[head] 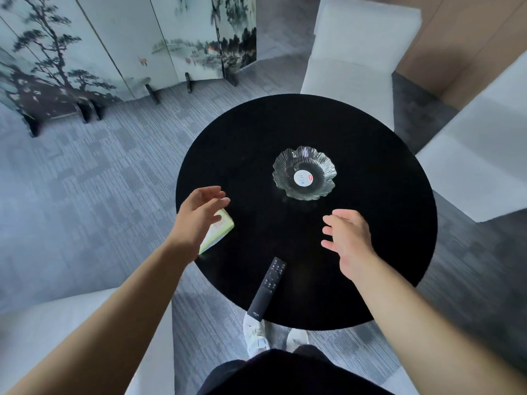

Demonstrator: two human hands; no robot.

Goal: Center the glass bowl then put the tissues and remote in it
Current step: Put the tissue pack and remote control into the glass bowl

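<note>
fingers of the left hand [199, 215] are spread and a little curled, and they hold nothing; the hand hovers over the left edge of the round black table [370, 252], just above the tissues [221, 229]. i cannot tell if the palm touches the pack, because the hand covers most of it. fingers of the right hand [349, 238] are also loose and apart, empty, with the palm turned down and toward the left; this hand is over the table, between the middle and the near edge, toward the right side.

the tissues are a pale green and white pack that lies flat at the left edge of the table, and part of it is hidden under the left hand. the remote [268, 287] is black and long; it lies at the near edge of the table, its lower end reaches just over the edge, and its button end points toward the middle. the glass bowl [304, 173] has a wavy rim and a round label in its bottom; it stands close to the middle of the table, a little toward the far side, well apart from both hands. nothing is inside it except the label.

white chairs [356, 61] stand at the far and right edges of the table, and a painted folding screen [114, 44] stands on the grey carpet [99, 166] at the far left.
</note>
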